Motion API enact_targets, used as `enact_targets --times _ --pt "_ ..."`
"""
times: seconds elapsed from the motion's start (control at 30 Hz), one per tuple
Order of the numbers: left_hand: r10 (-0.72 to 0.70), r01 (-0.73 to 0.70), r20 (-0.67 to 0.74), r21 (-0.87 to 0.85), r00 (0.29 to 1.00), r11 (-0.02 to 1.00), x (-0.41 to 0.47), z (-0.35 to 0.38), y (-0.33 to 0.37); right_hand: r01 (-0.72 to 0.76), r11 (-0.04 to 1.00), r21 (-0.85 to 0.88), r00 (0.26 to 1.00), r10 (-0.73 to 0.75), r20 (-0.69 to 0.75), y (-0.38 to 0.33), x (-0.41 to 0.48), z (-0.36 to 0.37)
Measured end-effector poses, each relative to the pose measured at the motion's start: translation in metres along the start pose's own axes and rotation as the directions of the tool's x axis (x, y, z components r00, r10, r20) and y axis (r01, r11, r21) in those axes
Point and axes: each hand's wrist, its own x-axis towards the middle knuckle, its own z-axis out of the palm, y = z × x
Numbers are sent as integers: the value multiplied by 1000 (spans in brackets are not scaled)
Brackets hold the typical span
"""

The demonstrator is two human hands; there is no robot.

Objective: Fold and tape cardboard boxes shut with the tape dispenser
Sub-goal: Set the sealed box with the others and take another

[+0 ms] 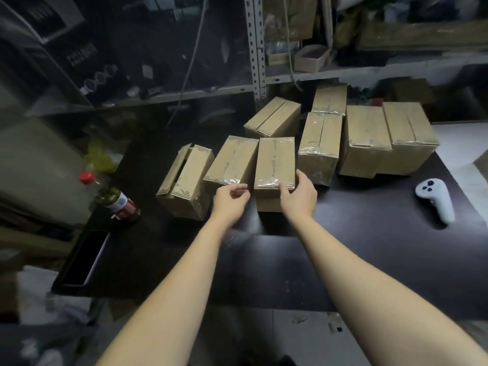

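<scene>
At bench [356, 233] centre, the right hand [299, 194] grasped a taped cardboard box [274, 159], apparently to square it; the left hand [231, 198] curled, hold unclear.

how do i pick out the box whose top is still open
On the dark table, go to the far left end of the cardboard boxes, nearest the red-capped bottle. The open box sits two boxes left of the taped box the right hand grips. Its neighbours have shiny tape over closed tops; its flaps stand ajar with a dark gap.
</scene>
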Motion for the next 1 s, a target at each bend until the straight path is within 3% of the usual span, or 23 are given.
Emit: enact_targets --times 0.07,0.13,0.23,0.33,0.5,0.6,0.73,1.0 --pt "88 -86 -17 101 996 991 -2 -29 2 111 992 -63 990 -116 -80 -9 -11 10" --pt "150 -138 -89 135 985 981 -3 -63 7 241 969 -57 968 -245 -63 -22 -22 21" --pt "164 -134 -253 132 953 982 5 -123 6 359 933 -19 930 -356 96 -44 -37 40" --pt "178 -93 -314 268 933 959 26 -169 -11 387 922 -29 893 -367 262 -64 -54 65" --pt "73 22 -221 400 973 916 54 -195 -44 300 951 -76 876 -244 416 -91 -75 113" --pt "6 31 -80 456 997 889 67 -201 -62 248 953 -173 901 -162 402 -101 -83 142" --pt "8 -32 68 364 998 931 79 -204 -77 161 968 -195 926 -80 369 -110 -95 168" --pt "43 -41 -6 206 999 978 71 -197 -91 47 995 -91 970 -23 244 -113 -112 182"
